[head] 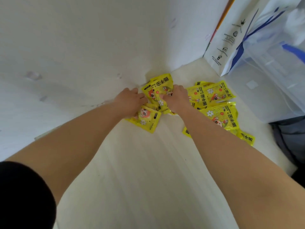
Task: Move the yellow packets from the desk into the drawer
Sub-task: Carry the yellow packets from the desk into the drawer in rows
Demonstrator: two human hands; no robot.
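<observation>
**At the desk's far corner, both hands among the packets**

Against the wall (82, 47), the right hand (177, 99) has its fingers curled down over the corner packet (156, 89). Its thumb is pressed to the printed face, pinching it, and the fingertips are hidden behind the knuckles. The left hand (130, 103) lies palm-down on the near packet (146, 120), with the thumb touching the corner packet's edge. Its fingers bend away out of sight, so whether it grips anything cannot be told.

More yellow packets (217, 103) lie overlapping just right of the right wrist. Some are tucked under the forearm and only partly seen, so their count is unclear. All of them sit on the pale desk (140, 171), crowded where it meets the wall.

A white paper bag (226, 47) and a clear plastic box (272, 80) with blue handles, cut off by the frame, close the right side. Dark cloth (290, 138) beyond the desk's right edge is hard to make out. Toward the body, the desktop runs wide between the forearms. A black sleeve (21, 195) is cropped at lower left.
</observation>
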